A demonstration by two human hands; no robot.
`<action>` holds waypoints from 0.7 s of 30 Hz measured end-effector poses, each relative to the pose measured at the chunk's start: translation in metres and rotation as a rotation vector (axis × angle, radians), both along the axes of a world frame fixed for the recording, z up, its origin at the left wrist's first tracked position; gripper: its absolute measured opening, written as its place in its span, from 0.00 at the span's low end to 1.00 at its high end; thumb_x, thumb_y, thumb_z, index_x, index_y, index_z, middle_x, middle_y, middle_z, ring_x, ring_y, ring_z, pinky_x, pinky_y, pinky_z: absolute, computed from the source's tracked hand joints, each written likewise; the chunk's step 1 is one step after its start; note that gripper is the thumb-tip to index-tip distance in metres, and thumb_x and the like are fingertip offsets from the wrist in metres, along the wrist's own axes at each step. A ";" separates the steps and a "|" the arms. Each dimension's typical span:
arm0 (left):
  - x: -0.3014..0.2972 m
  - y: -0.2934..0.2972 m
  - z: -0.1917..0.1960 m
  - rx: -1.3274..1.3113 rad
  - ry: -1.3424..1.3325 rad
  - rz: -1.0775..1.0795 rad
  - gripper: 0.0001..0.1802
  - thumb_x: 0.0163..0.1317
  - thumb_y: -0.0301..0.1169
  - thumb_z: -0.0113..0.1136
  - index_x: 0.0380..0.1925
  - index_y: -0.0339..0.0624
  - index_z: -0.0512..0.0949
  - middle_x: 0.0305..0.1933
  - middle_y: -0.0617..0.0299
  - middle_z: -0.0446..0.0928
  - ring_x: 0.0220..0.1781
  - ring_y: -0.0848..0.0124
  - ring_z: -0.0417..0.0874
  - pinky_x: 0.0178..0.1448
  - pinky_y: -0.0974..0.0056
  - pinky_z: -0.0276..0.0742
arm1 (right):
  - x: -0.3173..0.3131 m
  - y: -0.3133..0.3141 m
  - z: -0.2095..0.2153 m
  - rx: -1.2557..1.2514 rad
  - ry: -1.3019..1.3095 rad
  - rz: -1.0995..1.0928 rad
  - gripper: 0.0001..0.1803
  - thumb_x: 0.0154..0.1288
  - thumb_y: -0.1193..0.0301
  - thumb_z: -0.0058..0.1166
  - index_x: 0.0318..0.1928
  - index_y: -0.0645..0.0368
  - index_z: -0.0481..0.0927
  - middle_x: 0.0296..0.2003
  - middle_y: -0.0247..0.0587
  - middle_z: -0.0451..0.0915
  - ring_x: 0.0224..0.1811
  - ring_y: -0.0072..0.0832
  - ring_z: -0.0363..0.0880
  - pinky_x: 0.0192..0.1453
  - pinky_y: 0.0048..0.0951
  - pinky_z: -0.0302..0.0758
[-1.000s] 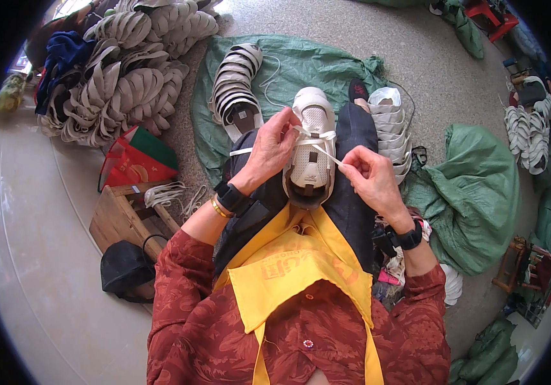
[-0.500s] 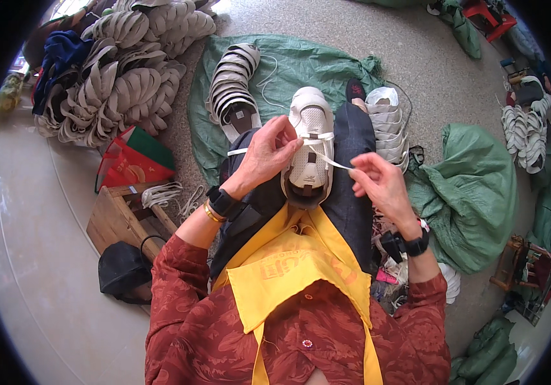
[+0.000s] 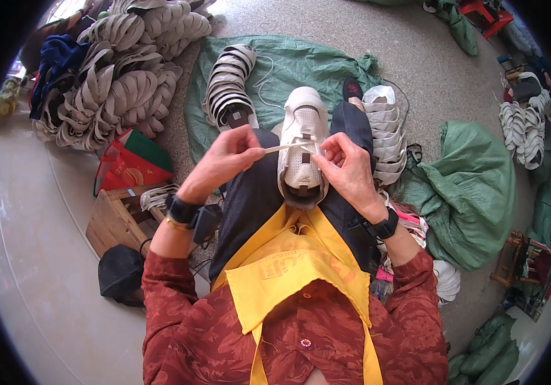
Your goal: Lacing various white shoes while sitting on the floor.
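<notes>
A white mesh shoe [image 3: 306,120] rests between my thighs, its toe pointing away from me. From its laced front, a flat white shoelace [image 3: 282,147] stretches taut to the left. My left hand [image 3: 229,157] pinches that lace between thumb and fingers, just left of the shoe. Over the shoe's right edge, my right hand [image 3: 347,165] is closed, thumb and fingertips together at the lace near the eyelets. The fingertips partly hide what they grip there. Dark trousers and a yellow apron [image 3: 288,263] lie beneath my forearms.
Ahead, a green woven sheet [image 3: 275,64] bears a row of nested shoe uppers [image 3: 230,70]. More white uppers [image 3: 387,135] stand beyond my right leg. A large heap of uppers [image 3: 121,96] sits far left, near a wooden stool [image 3: 115,218]. A green sack [image 3: 468,192] lies right.
My left hand has moved left, drawing the lace out that way. My right hand has come in from the right to the shoe, no longer pulling a lace end rightward.
</notes>
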State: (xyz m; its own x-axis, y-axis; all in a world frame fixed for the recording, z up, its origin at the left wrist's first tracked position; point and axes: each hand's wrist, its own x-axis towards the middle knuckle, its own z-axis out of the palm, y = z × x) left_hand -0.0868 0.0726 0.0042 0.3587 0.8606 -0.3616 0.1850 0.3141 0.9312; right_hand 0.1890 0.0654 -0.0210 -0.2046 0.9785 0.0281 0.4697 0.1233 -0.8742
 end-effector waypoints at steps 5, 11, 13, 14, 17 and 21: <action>0.014 -0.014 0.000 0.275 0.240 -0.046 0.10 0.68 0.25 0.65 0.32 0.38 0.71 0.28 0.72 0.67 0.28 0.83 0.67 0.30 0.73 0.63 | -0.002 0.000 0.004 0.064 -0.030 0.054 0.12 0.59 0.74 0.69 0.38 0.63 0.78 0.30 0.44 0.81 0.28 0.33 0.82 0.35 0.32 0.79; 0.027 -0.011 0.018 0.669 0.413 -0.112 0.09 0.60 0.21 0.63 0.33 0.36 0.71 0.27 0.55 0.70 0.27 0.63 0.74 0.32 0.61 0.70 | -0.002 -0.004 0.011 0.082 -0.032 0.076 0.09 0.60 0.77 0.66 0.39 0.64 0.80 0.30 0.45 0.81 0.31 0.37 0.84 0.36 0.35 0.79; 0.027 -0.007 0.017 0.749 0.487 -0.116 0.08 0.60 0.21 0.62 0.33 0.36 0.71 0.29 0.52 0.72 0.31 0.55 0.76 0.35 0.57 0.71 | -0.002 -0.002 0.012 0.114 -0.073 0.078 0.08 0.61 0.78 0.65 0.39 0.63 0.79 0.31 0.45 0.81 0.33 0.39 0.84 0.37 0.36 0.79; 0.026 -0.006 0.017 0.788 0.525 -0.118 0.07 0.60 0.21 0.61 0.33 0.36 0.71 0.30 0.50 0.73 0.32 0.51 0.77 0.36 0.55 0.72 | -0.001 -0.002 0.013 0.131 -0.093 0.079 0.07 0.62 0.78 0.64 0.39 0.63 0.79 0.31 0.46 0.81 0.34 0.40 0.84 0.38 0.37 0.80; 0.029 -0.003 0.027 0.828 0.611 -0.066 0.07 0.63 0.22 0.60 0.34 0.36 0.71 0.33 0.49 0.73 0.36 0.48 0.78 0.38 0.51 0.73 | 0.002 0.004 0.014 0.340 -0.239 0.085 0.05 0.63 0.79 0.62 0.38 0.62 0.79 0.32 0.45 0.80 0.36 0.42 0.84 0.40 0.38 0.79; 0.026 -0.008 0.023 0.835 0.637 -0.098 0.07 0.63 0.22 0.60 0.35 0.36 0.70 0.33 0.49 0.73 0.36 0.48 0.79 0.38 0.51 0.74 | 0.017 0.008 0.015 0.452 -0.301 0.116 0.04 0.64 0.80 0.61 0.37 0.60 0.80 0.33 0.44 0.80 0.38 0.43 0.83 0.41 0.39 0.79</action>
